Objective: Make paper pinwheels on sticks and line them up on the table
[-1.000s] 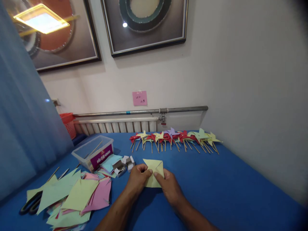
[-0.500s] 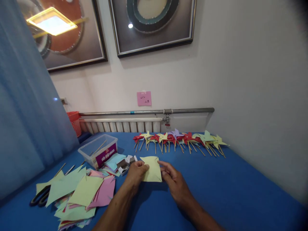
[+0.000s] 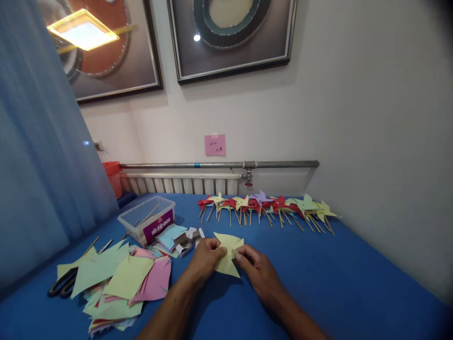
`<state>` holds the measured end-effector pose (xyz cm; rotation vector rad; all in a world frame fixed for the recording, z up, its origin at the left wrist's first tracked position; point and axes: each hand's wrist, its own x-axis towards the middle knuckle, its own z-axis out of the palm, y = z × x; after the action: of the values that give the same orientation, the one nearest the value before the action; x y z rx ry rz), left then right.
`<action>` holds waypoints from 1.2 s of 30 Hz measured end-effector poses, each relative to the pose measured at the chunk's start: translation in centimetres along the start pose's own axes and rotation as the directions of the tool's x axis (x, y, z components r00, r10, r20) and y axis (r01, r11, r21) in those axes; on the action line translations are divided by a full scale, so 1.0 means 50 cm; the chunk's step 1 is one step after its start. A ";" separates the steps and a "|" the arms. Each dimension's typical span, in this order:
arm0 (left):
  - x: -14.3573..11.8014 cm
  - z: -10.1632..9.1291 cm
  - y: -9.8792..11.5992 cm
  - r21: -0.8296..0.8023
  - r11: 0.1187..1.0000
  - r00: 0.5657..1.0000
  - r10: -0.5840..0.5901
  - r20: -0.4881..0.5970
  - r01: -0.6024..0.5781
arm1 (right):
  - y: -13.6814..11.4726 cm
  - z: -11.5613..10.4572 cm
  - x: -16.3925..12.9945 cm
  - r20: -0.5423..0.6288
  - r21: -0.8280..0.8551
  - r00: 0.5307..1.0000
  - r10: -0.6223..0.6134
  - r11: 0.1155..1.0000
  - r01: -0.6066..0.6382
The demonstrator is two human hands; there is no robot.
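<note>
A pale yellow paper square point(image 3: 228, 268) with slits cut at its corners is held up over the blue table between both hands. My left hand point(image 3: 207, 257) pinches its left side, thumb on top. At the right side, my right hand point(image 3: 255, 264) pinches a corner flap that bends inward over the sheet. Just beyond my left hand stands a small open box point(image 3: 183, 244) with shiny bits inside, too small to name. To the left lies a pile of cut paper squares point(image 3: 129, 278) in green, yellow and pink.
Finished paper pinwheels point(image 3: 260, 199) on sticks lie in a row along the back. A clear plastic box point(image 3: 131, 222) holding sticks stands back left. Black-handled scissors point(image 3: 62, 283) are partly under paper. A pipe point(image 3: 283, 164) and radiator run along the wall.
My right hand has moved inward, folding the right corner of the yellow paper toward its middle. The paper has turned slightly. My left hand keeps its grip.
</note>
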<state>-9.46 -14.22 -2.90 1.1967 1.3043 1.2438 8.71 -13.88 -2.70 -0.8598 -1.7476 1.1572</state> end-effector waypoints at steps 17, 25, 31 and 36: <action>-0.005 0.013 -0.005 0.038 0.999 1.000 0.002 0.022 -0.003 | 0.011 0.015 0.003 0.001 0.139 0.995 0.097 0.986 -0.097; -0.008 0.026 -0.008 -0.043 0.998 0.999 -0.035 0.035 0.036 | 0.019 0.025 -0.001 -0.099 0.135 0.993 0.064 0.990 -0.051; -0.010 0.030 -0.013 -0.045 0.998 0.998 -0.047 0.047 0.049 | 0.028 0.030 0.003 -0.123 0.174 0.984 0.126 0.979 -0.104; -0.011 0.030 -0.009 -0.071 0.995 0.997 -0.072 0.017 0.073 | 0.023 0.025 0.002 -0.130 0.093 0.990 0.064 0.994 -0.052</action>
<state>-7.95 -14.64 -3.43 1.0966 1.2711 1.2167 7.65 -13.86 -4.01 -0.9173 -1.5610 1.1795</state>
